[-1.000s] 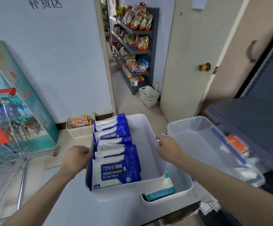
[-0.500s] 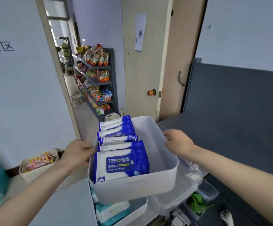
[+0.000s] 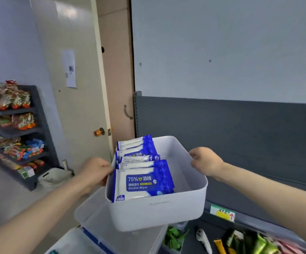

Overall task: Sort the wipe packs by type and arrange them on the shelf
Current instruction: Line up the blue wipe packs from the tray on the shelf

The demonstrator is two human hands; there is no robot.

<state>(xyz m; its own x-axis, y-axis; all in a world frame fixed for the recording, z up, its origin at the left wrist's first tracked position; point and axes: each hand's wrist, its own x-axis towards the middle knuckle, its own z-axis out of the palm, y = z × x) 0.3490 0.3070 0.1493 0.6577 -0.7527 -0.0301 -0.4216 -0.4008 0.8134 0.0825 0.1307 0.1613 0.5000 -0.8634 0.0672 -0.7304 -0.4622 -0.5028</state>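
Note:
I hold a white plastic bin [image 3: 157, 211] in the air in front of me. My left hand [image 3: 95, 170] grips its left rim and my right hand [image 3: 205, 161] grips its right rim. Several blue-and-white alcohol wipe packs [image 3: 143, 183] stand in a row along the bin's left side; its right half is bare. Behind the bin is a dark grey shelf [image 3: 240, 140] with a flat back panel.
Below the bin sits a clear plastic tub [image 3: 95, 222]. A lower shelf level holds small goods [image 3: 240, 239] and a price tag [image 3: 221, 212]. To the left stand a door with an orange knob [image 3: 98, 132], a snack rack [image 3: 14, 132] and a white basket [image 3: 55, 176].
I have lifted the bin higher and swung it to the right, away from the doorway and toward the dark grey shelf. Both hands keep their grip on the rims.

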